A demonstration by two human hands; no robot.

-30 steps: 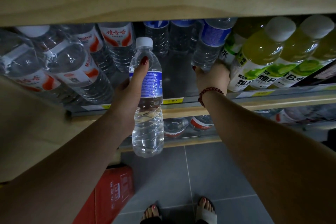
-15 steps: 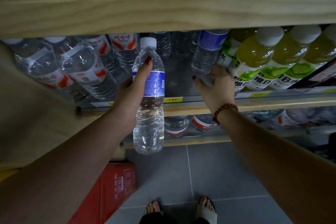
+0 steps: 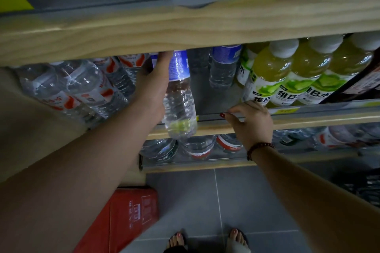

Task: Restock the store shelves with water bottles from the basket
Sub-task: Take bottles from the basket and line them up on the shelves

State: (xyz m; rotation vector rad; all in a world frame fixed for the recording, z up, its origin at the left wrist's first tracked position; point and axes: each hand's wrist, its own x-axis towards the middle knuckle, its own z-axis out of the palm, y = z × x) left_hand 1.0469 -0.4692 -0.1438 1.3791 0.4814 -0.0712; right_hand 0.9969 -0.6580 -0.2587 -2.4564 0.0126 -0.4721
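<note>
Water bottle (image 3: 178, 96): held in our left hand (image 3: 153, 86), tilted, base at the shelf edge (image 3: 320, 119). Right hand (image 3: 254, 124): loose, empty, at that edge. Step: shelving. Next, we judge: slide inward, stand upright.

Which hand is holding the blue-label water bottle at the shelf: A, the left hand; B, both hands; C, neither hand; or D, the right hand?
A: the left hand grips the blue-label water bottle at the gap in the shelf, while the right hand only rests its fingers on the shelf edge and holds nothing.
</note>
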